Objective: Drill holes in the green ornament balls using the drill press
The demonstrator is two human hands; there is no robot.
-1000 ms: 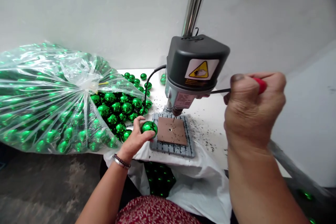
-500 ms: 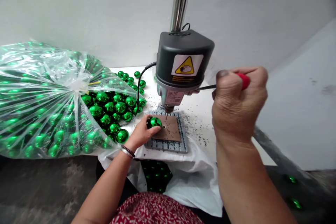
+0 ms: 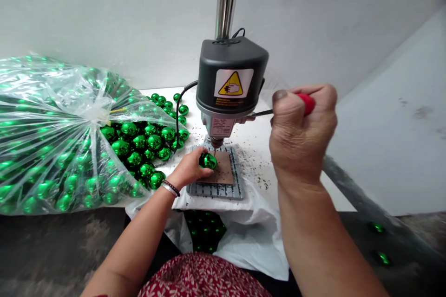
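A shiny green ball (image 3: 210, 161) is gripped by my left hand (image 3: 191, 167), thumb in front and fingers behind. It sits at the brown board (image 3: 226, 174) on the slotted grey base plate (image 3: 239, 181), right by the thin drill bit (image 3: 215, 152). Whether bit and ball touch, I cannot tell. Above them stands the dark drill press head (image 3: 232, 74) with a yellow warning sticker. My right hand (image 3: 303, 134) is wrapped round the red knob (image 3: 307, 103) of the press lever (image 3: 263, 113), to the right of the head.
A big clear plastic bag (image 3: 94, 113) full of green balls covers the left of the white table (image 3: 256, 139). Loose balls (image 3: 183, 109) lie behind the black cable (image 3: 178, 116). Dark shavings surround the base. An open white sack (image 3: 251, 227) below holds more balls.
My left hand has brought the green ball rightward across the board, closer to the drill bit. My right hand stays on the lever knob. The whole view has shifted slightly.
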